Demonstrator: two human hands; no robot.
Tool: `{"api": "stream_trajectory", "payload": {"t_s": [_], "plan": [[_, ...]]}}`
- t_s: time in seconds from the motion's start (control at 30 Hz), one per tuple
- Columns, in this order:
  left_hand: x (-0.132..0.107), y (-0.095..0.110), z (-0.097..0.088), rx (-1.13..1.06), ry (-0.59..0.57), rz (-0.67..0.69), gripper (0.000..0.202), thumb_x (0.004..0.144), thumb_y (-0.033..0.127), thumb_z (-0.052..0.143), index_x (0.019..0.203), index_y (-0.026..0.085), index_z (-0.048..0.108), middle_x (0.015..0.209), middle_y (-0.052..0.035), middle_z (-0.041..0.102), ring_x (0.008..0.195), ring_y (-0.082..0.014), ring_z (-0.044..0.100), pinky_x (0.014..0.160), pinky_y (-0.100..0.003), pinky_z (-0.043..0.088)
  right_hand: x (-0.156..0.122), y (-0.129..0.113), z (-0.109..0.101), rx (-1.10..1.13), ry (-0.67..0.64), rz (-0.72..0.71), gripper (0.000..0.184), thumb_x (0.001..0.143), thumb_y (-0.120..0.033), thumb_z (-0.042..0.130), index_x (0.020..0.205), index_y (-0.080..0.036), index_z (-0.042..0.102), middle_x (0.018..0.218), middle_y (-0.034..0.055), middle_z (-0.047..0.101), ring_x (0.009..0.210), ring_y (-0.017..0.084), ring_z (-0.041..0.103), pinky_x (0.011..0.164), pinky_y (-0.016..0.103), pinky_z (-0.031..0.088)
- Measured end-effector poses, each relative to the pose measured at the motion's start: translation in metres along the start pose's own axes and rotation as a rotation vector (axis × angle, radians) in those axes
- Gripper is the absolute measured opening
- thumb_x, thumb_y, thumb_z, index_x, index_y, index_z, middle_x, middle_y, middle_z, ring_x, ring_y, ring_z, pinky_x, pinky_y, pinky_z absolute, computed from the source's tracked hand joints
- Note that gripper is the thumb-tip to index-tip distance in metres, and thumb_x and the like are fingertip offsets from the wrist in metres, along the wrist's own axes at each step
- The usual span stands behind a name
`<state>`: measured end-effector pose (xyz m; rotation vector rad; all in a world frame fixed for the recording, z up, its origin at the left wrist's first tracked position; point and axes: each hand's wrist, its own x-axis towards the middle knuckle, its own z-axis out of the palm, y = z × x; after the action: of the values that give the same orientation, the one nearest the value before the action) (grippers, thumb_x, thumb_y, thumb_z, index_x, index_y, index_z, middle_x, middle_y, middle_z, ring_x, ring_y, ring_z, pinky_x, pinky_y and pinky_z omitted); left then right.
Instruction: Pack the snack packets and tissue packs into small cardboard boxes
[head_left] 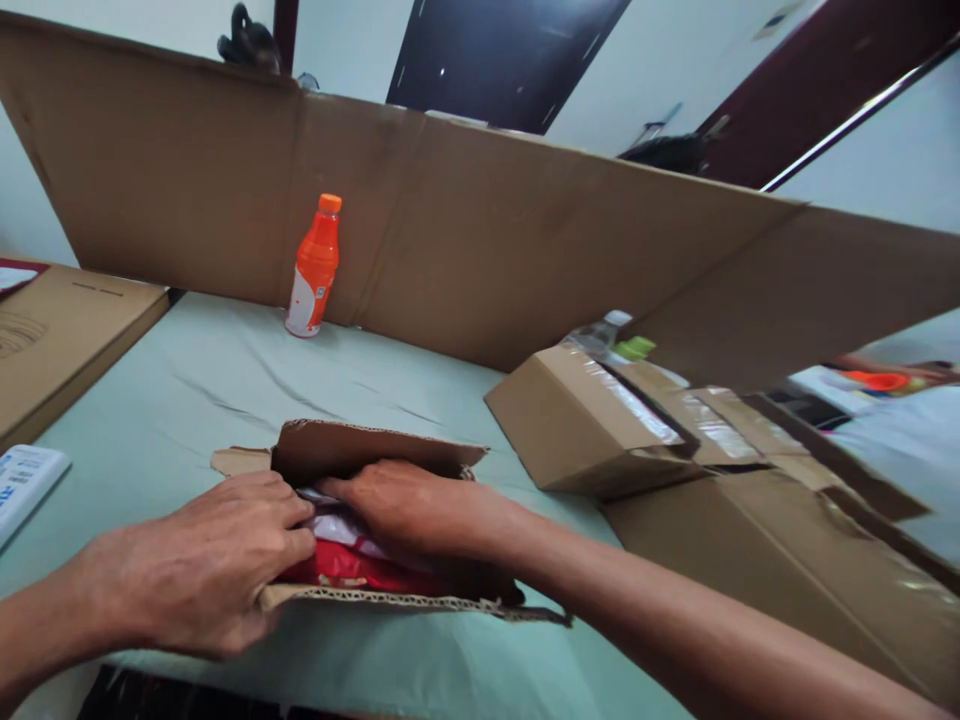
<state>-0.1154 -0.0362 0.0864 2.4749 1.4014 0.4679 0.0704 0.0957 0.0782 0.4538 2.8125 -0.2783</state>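
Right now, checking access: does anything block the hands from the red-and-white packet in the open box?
Nothing visible: the left hand and right hand touch the red-and-white plastic packet inside the small open brown cardboard box.

Left hand (pixel 217 560) curled, grip unclear; right hand (pixel 405 505) flat.

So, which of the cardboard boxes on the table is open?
The small box at the near edge: its flaps stand up, and the left hand and right hand reach inside. The taped box beside it is shut.
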Motion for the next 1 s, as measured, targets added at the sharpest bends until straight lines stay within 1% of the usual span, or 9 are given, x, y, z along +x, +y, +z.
{"api": "stream_trajectory", "payload": {"t_s": [0.13, 0.23, 0.33, 0.43, 0.53, 0.67, 0.77, 0.9, 1.0], "plan": [[-0.041, -0.001, -0.005, 0.044, 0.043, -0.022, 0.052, 0.084, 0.023, 0.067, 0.135, 0.036, 0.061, 0.153, -0.0007, 0.054, 0.140, -0.0303, 0.052, 0.115, -0.046, 0.049, -0.051, 0.009, -0.007, 0.135, 0.271, 0.007, 0.048, 0.096, -0.017, 0.050, 0.142, -0.020, 0.061, 0.130, 0.0096, 0.072, 0.112, 0.028, 0.072, 0.092, 0.041, 0.060], [-0.078, -0.014, 0.001, 0.038, 0.272, -0.199, 0.054, 0.093, 0.032, 0.060, 0.146, 0.042, 0.049, 0.162, 0.0046, 0.042, 0.143, -0.0295, 0.050, 0.113, -0.044, 0.050, -0.107, 0.019, -0.001, 0.259, 0.714, 0.174, 0.034, 0.101, -0.029, 0.049, 0.127, -0.027, 0.070, 0.119, 0.0034, 0.077, 0.103, 0.023, 0.076, 0.089, 0.038, 0.063], [-0.101, -0.027, 0.019, -0.012, 0.499, -0.407, 0.046, 0.096, 0.039, 0.056, 0.142, 0.041, 0.053, 0.153, 0.0043, 0.053, 0.138, -0.0307, 0.055, 0.113, -0.049, 0.050, -0.146, 0.028, 0.022, 0.284, 0.964, 0.363, 0.024, 0.097, -0.040, 0.059, 0.111, -0.031, 0.076, 0.101, 0.0009, 0.081, 0.085, 0.022, 0.078, 0.075, 0.036, 0.066], [-0.099, -0.024, 0.040, -0.119, 0.567, -0.438, 0.040, 0.096, 0.038, 0.057, 0.136, 0.042, 0.057, 0.144, 0.0016, 0.062, 0.132, -0.0301, 0.061, 0.109, -0.048, 0.053, -0.149, 0.031, 0.052, 0.319, 0.970, 0.346, 0.022, 0.094, -0.041, 0.062, 0.106, -0.030, 0.078, 0.102, 0.0028, 0.081, 0.088, 0.023, 0.078, 0.071, 0.035, 0.066], [-0.078, -0.008, 0.054, -0.214, 0.532, -0.300, 0.044, 0.096, 0.036, 0.056, 0.140, 0.041, 0.053, 0.145, -0.0010, 0.061, 0.131, -0.0302, 0.060, 0.106, -0.046, 0.056, -0.129, 0.030, 0.076, 0.351, 0.922, 0.272, 0.022, 0.096, -0.036, 0.061, 0.107, -0.027, 0.078, 0.114, 0.0066, 0.078, 0.104, 0.024, 0.075, 0.086, 0.037, 0.065], [-0.047, 0.006, 0.059, -0.109, 0.509, -0.171, 0.053, 0.093, 0.037, 0.064, 0.144, 0.034, 0.050, 0.141, -0.0063, 0.063, 0.132, -0.0325, 0.055, 0.108, -0.052, 0.050, -0.110, 0.026, 0.091, 0.304, 0.878, 0.226, 0.029, 0.100, -0.031, 0.052, 0.112, -0.026, 0.077, 0.129, 0.0095, 0.072, 0.116, 0.025, 0.070, 0.095, 0.040, 0.061], [-0.039, 0.004, 0.060, -0.044, 0.553, -0.186, 0.048, 0.094, 0.030, 0.065, 0.140, 0.032, 0.053, 0.128, -0.0057, 0.068, 0.123, -0.0288, 0.060, 0.101, -0.044, 0.055, -0.114, 0.028, 0.095, 0.303, 0.837, 0.197, 0.031, 0.102, -0.033, 0.050, 0.120, -0.028, 0.075, 0.134, 0.0088, 0.069, 0.117, 0.025, 0.069, 0.094, 0.041, 0.061], [-0.037, 0.004, 0.062, -0.081, 0.624, -0.275, 0.035, 0.099, 0.030, 0.061, 0.133, 0.033, 0.056, 0.119, -0.0029, 0.070, 0.110, -0.0230, 0.066, 0.093, -0.036, 0.057, -0.115, 0.038, 0.086, 0.343, 1.064, 0.295, 0.026, 0.099, -0.031, 0.056, 0.119, -0.026, 0.071, 0.134, 0.0109, 0.068, 0.121, 0.026, 0.066, 0.100, 0.046, 0.057], [-0.031, 0.009, 0.061, -0.055, 0.649, -0.326, 0.039, 0.100, 0.033, 0.059, 0.138, 0.035, 0.051, 0.120, -0.0028, 0.068, 0.109, -0.0229, 0.066, 0.093, -0.037, 0.057, -0.102, 0.050, 0.070, 0.374, 1.241, 0.353, 0.042, 0.095, -0.037, 0.061, 0.136, -0.024, 0.061, 0.146, 0.0140, 0.059, 0.132, 0.029, 0.058, 0.101, 0.051, 0.055]]}}
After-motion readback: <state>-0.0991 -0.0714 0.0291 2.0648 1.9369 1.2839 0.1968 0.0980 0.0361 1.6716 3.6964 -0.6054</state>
